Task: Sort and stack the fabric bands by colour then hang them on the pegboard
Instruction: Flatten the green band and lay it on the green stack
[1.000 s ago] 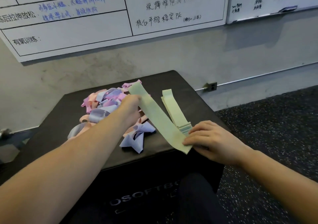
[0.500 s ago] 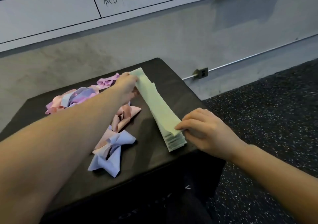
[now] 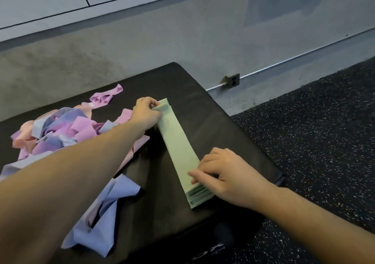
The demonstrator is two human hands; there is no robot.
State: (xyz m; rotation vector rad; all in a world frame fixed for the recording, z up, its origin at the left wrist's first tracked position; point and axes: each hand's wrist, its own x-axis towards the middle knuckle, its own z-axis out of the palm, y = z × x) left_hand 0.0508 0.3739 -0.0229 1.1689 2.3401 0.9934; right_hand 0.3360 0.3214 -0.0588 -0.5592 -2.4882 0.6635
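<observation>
- Left hand (image 3: 146, 115) reaches across to the far end of the green band stack (image 3: 178, 148) and pinches the top band's end between thumb and curled fingers, at about 11 o'clock from the stack's middle.
- Right hand (image 3: 227, 175) lies on the near end of the same stack at about 5 o'clock, fingers bent over the top layer and pressing it down; whether the thumb hooks under the edge cannot be told.
- Between the two hands the stack runs as a long, flat strip on the black padded box (image 3: 213, 109), its layered edges showing at the near end.
- These bands look thin, light and limp, so I judge that a single one will sag or slide if lifted at one end only; holding both ends, as here, should keep the layers square.
- To carry the whole stack, a grip across its full thickness at the middle or at both ends seems safest, since the smooth layers may slip over one another.
- At 9 o'clock from the stack lies an unsorted heap of pink, purple and blue bands (image 3: 58, 129), partly behind the left forearm.
- Nearer, at 7 o'clock, a crumpled blue band (image 3: 105, 219) lies by the box's front edge.
- Beyond the box, at 1 o'clock, a wall socket (image 3: 233, 80) sits low on the grey wall.
</observation>
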